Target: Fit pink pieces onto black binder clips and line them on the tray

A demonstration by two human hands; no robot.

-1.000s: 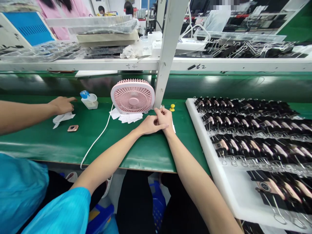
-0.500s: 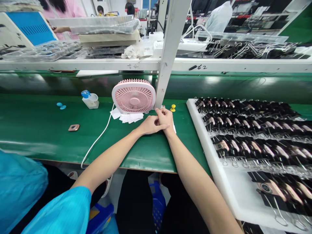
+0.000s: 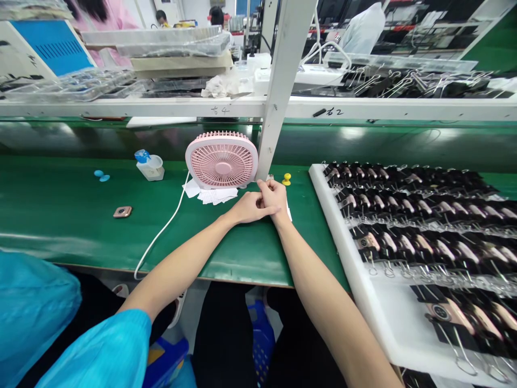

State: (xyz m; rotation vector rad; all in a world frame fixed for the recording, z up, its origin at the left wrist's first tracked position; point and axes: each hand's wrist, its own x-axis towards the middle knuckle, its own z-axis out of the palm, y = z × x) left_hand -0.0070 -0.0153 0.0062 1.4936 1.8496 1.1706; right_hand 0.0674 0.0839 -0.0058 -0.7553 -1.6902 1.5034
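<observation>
My left hand and my right hand meet over the green table, just in front of the fan. The left thumb lies across the right wrist, and the other left fingers curl in by the right palm, partly hidden. The fingers of my right hand are bent and pressed together. Whatever sits between the fingers, if anything, is covered. White paper shows at the edge of my right wrist. Right behind the hands stands a pink fan on paper slips, and a yellow suction cup is near my right fingertips.
A white foam tray of clamped watch bodies fills the right. Leftward lie a watch body, a bottle and a blue suction cup. A post and shelf rail rise behind; a white cable crosses the table.
My hands have not visibly moved. In the background, the arm of a person in pink is no longer at the clear trays, and another person's head has shifted slightly.
</observation>
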